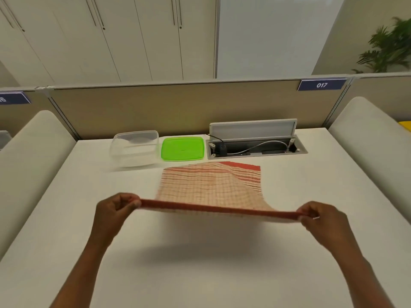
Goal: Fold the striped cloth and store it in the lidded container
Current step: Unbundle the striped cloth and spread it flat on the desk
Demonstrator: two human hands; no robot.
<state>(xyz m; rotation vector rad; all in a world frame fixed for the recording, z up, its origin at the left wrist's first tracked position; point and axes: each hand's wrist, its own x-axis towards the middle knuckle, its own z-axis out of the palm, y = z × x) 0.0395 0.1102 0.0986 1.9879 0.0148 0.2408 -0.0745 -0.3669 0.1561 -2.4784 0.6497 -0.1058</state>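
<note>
The striped cloth (209, 187), red and cream with a red border, is stretched between my hands above the white table (66, 218). My left hand (115, 207) pinches its near left corner and my right hand (320, 217) pinches its near right corner. The near edge is lifted and taut, while the far edge rests on the table. Behind the cloth, a clear plastic container (134, 147) stands open at the back of the table. Its green lid (182, 148) lies flat just to the right of it.
An open cable hatch (255, 145) with wires sits at the back right of the table, its flap raised. A beige partition (155, 107) runs behind the table. Padded side panels (31, 156) flank both sides.
</note>
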